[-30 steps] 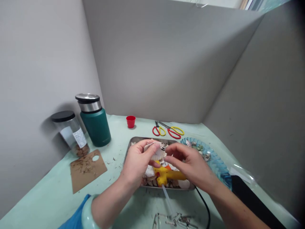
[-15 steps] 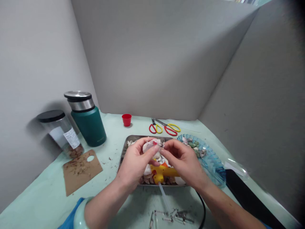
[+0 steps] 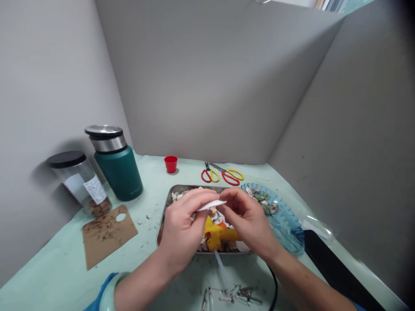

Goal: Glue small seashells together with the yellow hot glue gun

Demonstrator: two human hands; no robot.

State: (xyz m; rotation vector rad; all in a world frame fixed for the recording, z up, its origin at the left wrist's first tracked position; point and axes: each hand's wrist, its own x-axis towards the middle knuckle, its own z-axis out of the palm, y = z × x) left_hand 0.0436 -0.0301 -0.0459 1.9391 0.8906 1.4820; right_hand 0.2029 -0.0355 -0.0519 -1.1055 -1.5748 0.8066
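Note:
A white shell (image 3: 212, 204) is turned nearly edge-on above the metal tray. My left hand (image 3: 186, 220) is closed on it, fingers over the top and thumb below. At the shell's right tip, my right hand (image 3: 246, 218) has its fingers bent and pinched together; whatever lies between them is hidden. Beneath my hands, a yellow glue gun (image 3: 215, 234) with a whitish glue stick (image 3: 221, 265) poking out of it rests over the tray (image 3: 159, 233), which is full of shells. Several small metal pins or clips (image 3: 243, 294) lie on the table close to me.
A blue glass plate (image 3: 288, 235) with shells stands right of the tray. Behind are two pairs of scissors (image 3: 223, 173) and a red cup (image 3: 170, 164). On the left stand a green flask (image 3: 119, 172), a lidded jar (image 3: 81, 183) and a brown board (image 3: 110, 237). A black cable (image 3: 275, 285) curves at front.
The white shell has been tipped from showing its face, with a red spot and a metal piece, to nearly edge-on. My left hand has rolled over it; the right has stayed close by.

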